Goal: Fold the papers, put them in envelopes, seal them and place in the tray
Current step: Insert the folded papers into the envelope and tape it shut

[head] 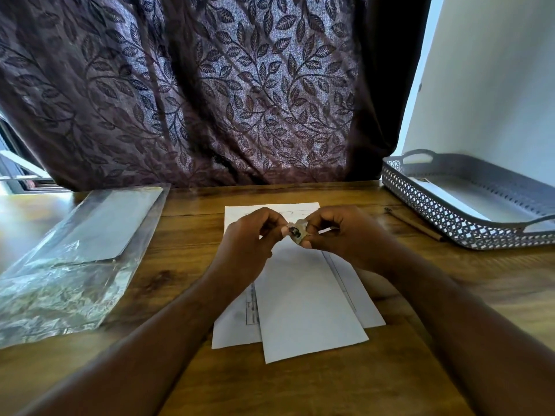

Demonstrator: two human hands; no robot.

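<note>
A dark purple curtain (210, 85) with a woven leaf pattern hangs across the back, daylight glowing through its cloth. Right of the curtain stands a plain white wall (486, 85), brightly lit. Left of the curtain, a sliver of window (18, 172) shows. Below the curtain lies a brown wooden table (180, 250) with visible grain.
</note>
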